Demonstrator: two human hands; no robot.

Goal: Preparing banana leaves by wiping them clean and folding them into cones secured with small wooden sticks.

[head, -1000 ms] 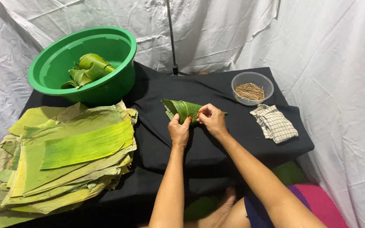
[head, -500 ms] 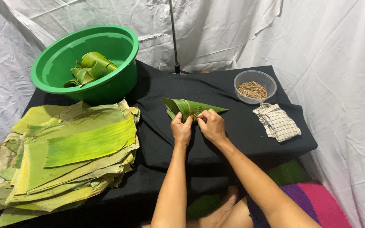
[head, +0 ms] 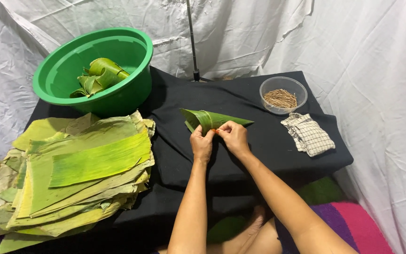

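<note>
Fingers of left hand [head: 202, 143] and right hand [head: 232, 136] are closed on a folded leaf cone [head: 211, 119]; its near edge is hidden behind them, above the black worktop [head: 259, 155]

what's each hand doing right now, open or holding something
Left hand: closed, fingers pinching the folded leaf cone.
Right hand: closed, fingers gripping the same leaf cone at its near edge.

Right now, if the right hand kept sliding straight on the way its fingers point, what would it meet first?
The right hand points up-left and already touches the folded leaf cone. Past it probably just black tablecloth, though depth is unclear.
</note>
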